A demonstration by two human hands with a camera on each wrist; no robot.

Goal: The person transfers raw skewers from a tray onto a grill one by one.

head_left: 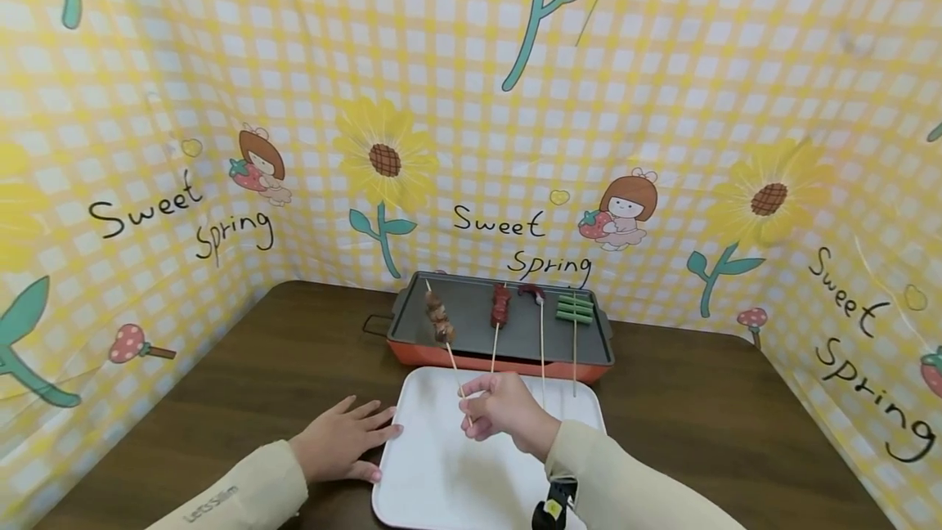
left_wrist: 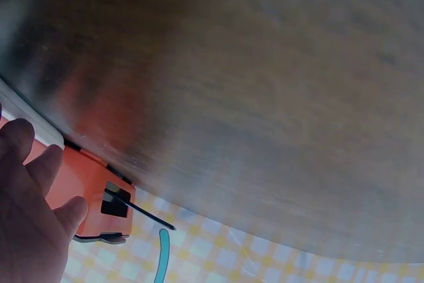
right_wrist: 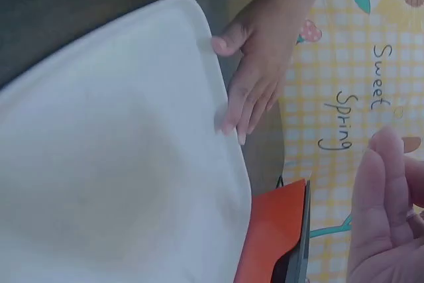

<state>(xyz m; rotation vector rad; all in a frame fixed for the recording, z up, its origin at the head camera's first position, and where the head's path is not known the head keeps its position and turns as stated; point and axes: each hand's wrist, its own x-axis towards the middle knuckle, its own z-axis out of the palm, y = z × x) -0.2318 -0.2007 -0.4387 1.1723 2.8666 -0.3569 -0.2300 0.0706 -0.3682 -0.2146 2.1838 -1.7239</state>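
Observation:
My right hand (head_left: pixel 504 411) pinches the lower stick end of a skewer of browned meat chunks (head_left: pixel 439 319) at the left of the grill pan (head_left: pixel 471 354). The meat overlaps the pan's left part in the head view. My left hand (head_left: pixel 344 440) lies spread, its fingertips and thumb at the left rim of a white tray (head_left: pixel 427 464). To the right on the pan are a skewer of red meat (head_left: pixel 500 307), a skewer with a dark red curled piece (head_left: pixel 530 294) and a skewer of green vegetable pieces (head_left: pixel 575 308). Their sticks point toward the tray.
The grill has an orange body (head_left: pixel 589 371) and a wire handle (head_left: pixel 377 324) at its left end. It stands behind the tray on the dark wooden table (head_left: pixel 294 350). A yellow checked cloth (head_left: pixel 471 105) hangs round the table's back and sides.

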